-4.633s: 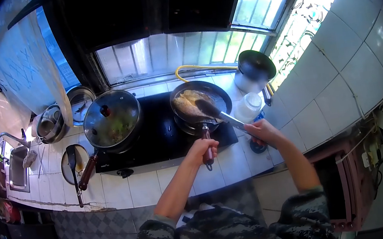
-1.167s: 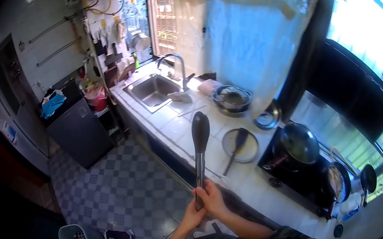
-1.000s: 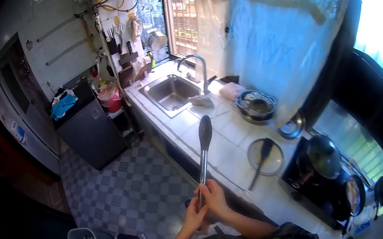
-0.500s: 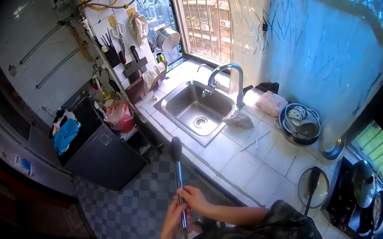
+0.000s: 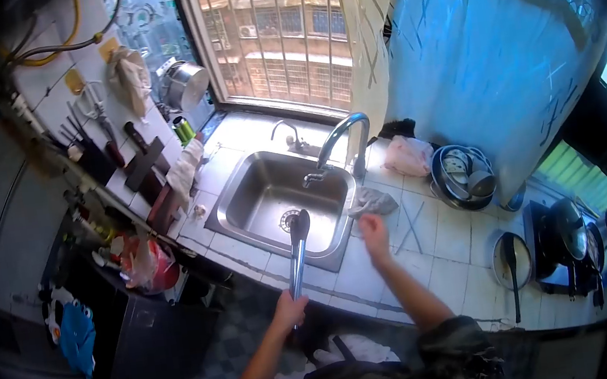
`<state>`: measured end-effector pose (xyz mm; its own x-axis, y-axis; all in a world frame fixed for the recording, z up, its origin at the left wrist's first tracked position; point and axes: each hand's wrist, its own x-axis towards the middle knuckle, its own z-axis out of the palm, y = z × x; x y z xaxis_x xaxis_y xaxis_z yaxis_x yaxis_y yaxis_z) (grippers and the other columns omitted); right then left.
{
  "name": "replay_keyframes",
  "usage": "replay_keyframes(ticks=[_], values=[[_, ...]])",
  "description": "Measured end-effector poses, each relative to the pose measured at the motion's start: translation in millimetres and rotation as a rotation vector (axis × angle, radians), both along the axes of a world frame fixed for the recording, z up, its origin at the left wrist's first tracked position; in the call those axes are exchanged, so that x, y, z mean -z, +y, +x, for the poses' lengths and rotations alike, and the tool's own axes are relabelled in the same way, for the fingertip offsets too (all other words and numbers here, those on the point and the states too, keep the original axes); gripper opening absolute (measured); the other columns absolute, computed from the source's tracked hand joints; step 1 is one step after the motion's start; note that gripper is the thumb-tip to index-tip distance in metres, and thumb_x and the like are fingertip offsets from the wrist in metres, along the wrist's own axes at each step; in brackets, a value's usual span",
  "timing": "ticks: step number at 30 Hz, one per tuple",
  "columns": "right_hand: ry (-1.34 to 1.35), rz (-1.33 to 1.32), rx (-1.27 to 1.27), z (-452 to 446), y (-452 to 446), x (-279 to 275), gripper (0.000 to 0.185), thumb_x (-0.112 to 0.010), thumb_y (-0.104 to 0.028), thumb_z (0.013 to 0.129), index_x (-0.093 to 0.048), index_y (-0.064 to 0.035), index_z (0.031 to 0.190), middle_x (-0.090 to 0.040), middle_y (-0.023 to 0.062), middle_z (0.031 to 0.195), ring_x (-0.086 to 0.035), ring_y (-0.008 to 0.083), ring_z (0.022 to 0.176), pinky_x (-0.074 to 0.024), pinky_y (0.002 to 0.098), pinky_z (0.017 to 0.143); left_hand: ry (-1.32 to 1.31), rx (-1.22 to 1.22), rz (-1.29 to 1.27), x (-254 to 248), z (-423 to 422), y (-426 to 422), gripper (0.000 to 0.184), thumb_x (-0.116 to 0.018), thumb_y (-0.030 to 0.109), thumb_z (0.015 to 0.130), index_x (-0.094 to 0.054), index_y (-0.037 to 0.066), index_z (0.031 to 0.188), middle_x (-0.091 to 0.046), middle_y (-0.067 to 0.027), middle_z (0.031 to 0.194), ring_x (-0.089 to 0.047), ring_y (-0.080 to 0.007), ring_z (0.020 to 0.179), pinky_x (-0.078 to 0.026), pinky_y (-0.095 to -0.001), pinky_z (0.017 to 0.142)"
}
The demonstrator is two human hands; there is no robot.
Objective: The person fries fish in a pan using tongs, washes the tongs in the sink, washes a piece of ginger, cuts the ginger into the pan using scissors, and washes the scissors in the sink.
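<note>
My left hand [image 5: 289, 312] is closed around the metal handle of a pair of kitchen tongs [image 5: 299, 263]. Their dark tips point away from me, over the near side of the steel sink [image 5: 247, 235]. My right hand [image 5: 375, 235] is off the tongs, above the tiled counter just right of the sink. Close beyond it lies a crumpled grey rag [image 5: 373, 200]; whether the fingers touch it is unclear, and their shape is hard to make out. The curved faucet [image 5: 366, 126] rises behind the sink.
Right of the rag lie thin sticks [image 5: 410, 230], a pink plastic bag [image 5: 408, 156] and a basin of dishes [image 5: 465, 203]. Farther right are a lid with a dark spatula [image 5: 513, 269] and a pot [image 5: 572, 238]. A cleaver [image 5: 143, 164] hangs at left.
Both hands held the tongs before; my right hand has let go and moved right toward the rag. The tongs now reach over the sink. The view has turned and come closer to the counter.
</note>
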<state>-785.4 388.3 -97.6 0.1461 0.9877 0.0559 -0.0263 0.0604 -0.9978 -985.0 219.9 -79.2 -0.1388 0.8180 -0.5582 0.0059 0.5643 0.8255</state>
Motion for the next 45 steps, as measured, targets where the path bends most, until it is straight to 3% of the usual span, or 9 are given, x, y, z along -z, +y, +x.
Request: replay_keyframes(ticks=[7,13,20,25,29,33,35,39,45], values=[[-0.191,0.145,0.338,26,241,42,0.016,-0.052,-0.016,0.084,-0.059,-0.0027,0.077,-0.057,0.0034,0.065,-0.052,0.0107,0.057,-0.042,0.0237,0.05,0.489,0.329,-0.092,19,-44,91,0.039,-0.059,0.026,0.078,-0.045,-0.005,0.095,-0.058,-0.0262,0.083,-0.058,-0.0408,0.08,-0.047,-0.044,0.072],[-0.747,0.056,0.209,49,350,79,0.024,-0.047,-0.019,0.081,-0.059,0.002,0.077,-0.059,0.0212,0.071,-0.058,0.0316,0.065,-0.043,0.0396,0.06,0.615,0.437,-0.114,-2,-68,131,0.031,-0.057,0.019,0.081,-0.045,-0.005,0.096,-0.059,-0.0263,0.083,-0.059,-0.0412,0.08,-0.047,-0.0449,0.072],[-0.238,-0.095,0.199,62,376,114,0.015,-0.048,-0.009,0.078,-0.058,0.0016,0.075,-0.058,0.0073,0.074,-0.054,0.0145,0.07,-0.0433,0.0323,0.061,0.539,0.499,-0.216,-5,-90,161,0.03,-0.056,0.019,0.081,-0.044,-0.005,0.096,-0.059,-0.0252,0.082,-0.06,-0.0394,0.079,-0.048,-0.043,0.07],[-0.388,0.129,0.519,32,334,91,0.014,-0.049,-0.011,0.081,-0.056,0.0003,0.076,-0.057,0.0055,0.074,-0.054,0.0135,0.07,-0.0444,0.0298,0.062,0.058,0.406,-0.437,-15,-109,173,0.031,-0.06,0.024,0.081,-0.045,0.0,0.093,-0.054,-0.007,0.067,-0.054,-0.0158,0.053,-0.045,-0.0264,0.046],[0.274,-0.112,0.765,-30,232,89,0.015,-0.051,-0.017,0.085,-0.054,-0.0019,0.083,-0.056,0.004,0.075,-0.053,0.0127,0.067,-0.0452,0.0264,0.064,-0.335,0.288,-0.443,1,-119,166,0.021,-0.058,0.021,0.084,-0.043,0.007,0.086,-0.045,0.0009,0.06,-0.044,-0.0054,0.044,-0.035,-0.018,0.036],[-0.103,-0.6,0.232,-122,136,171,0.032,-0.057,-0.011,0.079,-0.049,-0.0012,0.108,-0.055,0.0082,0.1,-0.055,0.0157,0.083,-0.0471,0.0296,0.07,-0.726,0.091,-0.624,-7,-119,178,0.018,-0.056,0.018,0.087,-0.042,0.011,0.078,-0.045,0.0027,0.06,-0.044,-0.0051,0.047,-0.037,-0.016,0.038],[0.142,-0.954,0.044,-159,126,143,0.039,-0.059,-0.009,0.076,-0.05,0.001,0.112,-0.056,0.0101,0.106,-0.057,0.0181,0.088,-0.048,0.0338,0.07,-0.834,0.035,-0.661,-4,-121,179,0.019,-0.054,0.019,0.088,-0.04,0.01,0.079,-0.037,0.0051,0.057,-0.036,-0.0024,0.042,-0.031,-0.0165,0.033],[0.091,-0.783,-0.027,-174,141,213,0.015,-0.059,-0.01,0.075,-0.062,-0.0026,0.087,-0.064,0.0094,0.085,-0.061,0.0201,0.078,-0.0466,0.0353,0.07,-0.897,0.019,-0.677,-4,-131,168,0.017,-0.051,0.018,0.09,-0.041,0.009,0.08,-0.037,0.005,0.056,-0.034,-0.0022,0.041,-0.03,-0.0163,0.032],[0.048,-0.66,-0.254,-183,148,271,0.017,-0.056,-0.008,0.076,-0.056,-0.0057,0.093,-0.059,0.0048,0.087,-0.056,0.0176,0.081,-0.0448,0.0334,0.07,-1.052,-0.019,-0.625,-2,-145,159,0.019,-0.054,0.019,0.088,-0.047,0.01,0.073,-0.047,0.0029,0.056,-0.045,-0.0048,0.042,-0.038,-0.0156,0.035]])
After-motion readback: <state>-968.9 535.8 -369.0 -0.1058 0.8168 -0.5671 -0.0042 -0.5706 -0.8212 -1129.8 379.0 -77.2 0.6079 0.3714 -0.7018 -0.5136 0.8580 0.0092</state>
